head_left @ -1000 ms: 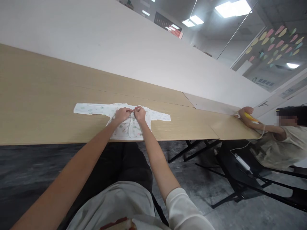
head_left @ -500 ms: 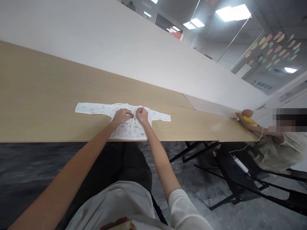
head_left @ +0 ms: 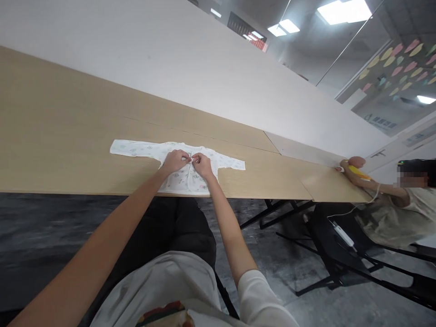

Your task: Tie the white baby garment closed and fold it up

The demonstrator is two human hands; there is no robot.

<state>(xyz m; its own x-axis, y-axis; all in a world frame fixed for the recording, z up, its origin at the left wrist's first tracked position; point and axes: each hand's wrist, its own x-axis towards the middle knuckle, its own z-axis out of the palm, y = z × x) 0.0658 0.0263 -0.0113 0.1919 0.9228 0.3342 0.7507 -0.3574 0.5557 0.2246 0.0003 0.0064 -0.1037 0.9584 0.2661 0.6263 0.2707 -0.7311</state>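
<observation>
A small white baby shirt (head_left: 179, 181) with a scattered print lies spread on the wooden table (head_left: 68, 118), its sleeves stretched out to both sides. My left hand (head_left: 175, 161) pinches the shirt's front near the upper middle, fingertips together. Close beside it, my right hand (head_left: 202, 165) pinches the opposite side of the front opening. The fingertips of both hands nearly meet at the opening, and they hide what exactly lies between them. Below the hands, the curved front edge runs down to the hem near the table's edge.
A white partition (head_left: 204, 86) rises behind the table. At the far right, a seated person reaches toward a doll (head_left: 357, 163) in yellow. A black folding chair (head_left: 327, 231) carries a white power strip (head_left: 344, 236) with a cable.
My right hand has turned and moved in toward the left, bringing the fingertips of both hands nearly together at the shirt's opening. The camera view has shifted slightly.
</observation>
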